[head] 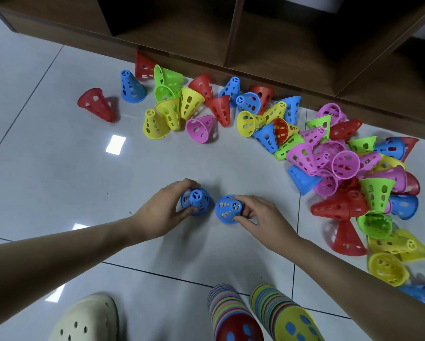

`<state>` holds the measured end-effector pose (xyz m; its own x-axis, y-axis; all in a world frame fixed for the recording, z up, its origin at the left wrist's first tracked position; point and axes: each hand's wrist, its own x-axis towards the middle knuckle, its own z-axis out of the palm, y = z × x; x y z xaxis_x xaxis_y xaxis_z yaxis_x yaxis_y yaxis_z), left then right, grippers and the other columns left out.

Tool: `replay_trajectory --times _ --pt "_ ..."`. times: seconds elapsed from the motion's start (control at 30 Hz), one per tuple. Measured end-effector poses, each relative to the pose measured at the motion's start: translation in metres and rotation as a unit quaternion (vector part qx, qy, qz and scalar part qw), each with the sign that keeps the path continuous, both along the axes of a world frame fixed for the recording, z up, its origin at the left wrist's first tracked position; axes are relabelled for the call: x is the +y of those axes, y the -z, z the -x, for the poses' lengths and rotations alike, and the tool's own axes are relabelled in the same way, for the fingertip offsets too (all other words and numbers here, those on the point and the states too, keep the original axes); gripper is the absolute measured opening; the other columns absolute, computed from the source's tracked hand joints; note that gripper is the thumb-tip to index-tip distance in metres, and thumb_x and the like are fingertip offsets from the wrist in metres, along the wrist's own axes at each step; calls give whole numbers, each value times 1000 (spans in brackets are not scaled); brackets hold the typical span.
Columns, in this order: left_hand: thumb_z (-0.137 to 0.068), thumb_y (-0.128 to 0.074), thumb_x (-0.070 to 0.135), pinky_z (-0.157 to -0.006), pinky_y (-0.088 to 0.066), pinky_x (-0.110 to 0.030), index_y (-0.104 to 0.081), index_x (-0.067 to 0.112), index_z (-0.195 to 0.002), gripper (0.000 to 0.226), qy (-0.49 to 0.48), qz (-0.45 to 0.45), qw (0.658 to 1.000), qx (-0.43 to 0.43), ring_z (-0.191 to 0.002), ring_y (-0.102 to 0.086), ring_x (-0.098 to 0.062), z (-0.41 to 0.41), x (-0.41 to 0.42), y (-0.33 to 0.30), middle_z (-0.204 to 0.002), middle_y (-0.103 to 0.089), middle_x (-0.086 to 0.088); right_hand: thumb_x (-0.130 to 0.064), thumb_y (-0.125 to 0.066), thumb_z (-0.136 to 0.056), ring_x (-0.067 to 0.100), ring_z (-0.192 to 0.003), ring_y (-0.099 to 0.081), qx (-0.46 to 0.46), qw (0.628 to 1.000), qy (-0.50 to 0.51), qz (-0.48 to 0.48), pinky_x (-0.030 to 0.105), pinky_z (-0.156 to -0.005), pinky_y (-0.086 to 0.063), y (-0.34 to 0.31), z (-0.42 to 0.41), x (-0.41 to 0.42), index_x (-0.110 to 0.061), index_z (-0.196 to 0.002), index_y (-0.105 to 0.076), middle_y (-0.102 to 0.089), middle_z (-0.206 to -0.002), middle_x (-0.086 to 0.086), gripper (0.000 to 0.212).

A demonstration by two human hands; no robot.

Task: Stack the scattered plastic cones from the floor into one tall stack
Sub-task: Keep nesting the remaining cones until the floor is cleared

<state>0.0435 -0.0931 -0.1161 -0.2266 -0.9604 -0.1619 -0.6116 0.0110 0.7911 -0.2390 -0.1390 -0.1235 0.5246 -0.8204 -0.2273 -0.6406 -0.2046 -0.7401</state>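
Nearest, at the bottom edge of the floor (pixel 59 153): two tall striped stacks (pixel 233 313) lying close together, tips pointing away, beside a cream clog (pixel 86 321). Further out, mid-floor: left hand (pixel 162 212) curled round a blue cone (pixel 196 201), tip up and tilted toward the camera; right hand (pixel 258 215) pinching a blue-topped short stack (pixel 228 209), other colours showing through its holes, axis likewise near upright. Both touching or just above the tile, hard to tell which. Side by side, almost touching, so joining them looks like a short sideways lift by either hand. Farthest, along the wooden shelf base (pixel 255 70) and toward the right edge: loose cones (pixel 344 166), mostly tipped over.
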Motion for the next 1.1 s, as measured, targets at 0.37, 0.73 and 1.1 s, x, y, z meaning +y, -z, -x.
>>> replay_trajectory --times 0.37,0.73,1.1 --pt "-82 -58 39 -113 -34 -34 -55 13 -134 59 -90 108 989 -50 -132 -48 -21 -65 -34 2 -140 -54 -5 -8 -61 -87 12 -84 -62 59 995 -56 59 38 -80 -57 -8 -15 -96 -15 -124 -62 -56 -103 -6 37" --pt "-76 -79 46 -113 -28 -45 -38 31 -151 86 -36 -53 849 -525 -141 -33 -35 -231 -127 2 -152 -41 -10 -58 -50 -96 17 -137 -40 94 995 5 10 32 -115 -30 -10 -157 -178 -38 -145 -47 -37 -147 -2 54" --pt "-77 -64 62 -87 -51 -38 -65 34 -110 44 -109 -49 965 -232 -83 -68 -19 -186 -84 -3 -87 -71 11 -28 -69 -85 30 -114 -56 188 976 108 14 40 -92 -49 2 -148 -160 -16 -132 -44 -47 -133 7 55"
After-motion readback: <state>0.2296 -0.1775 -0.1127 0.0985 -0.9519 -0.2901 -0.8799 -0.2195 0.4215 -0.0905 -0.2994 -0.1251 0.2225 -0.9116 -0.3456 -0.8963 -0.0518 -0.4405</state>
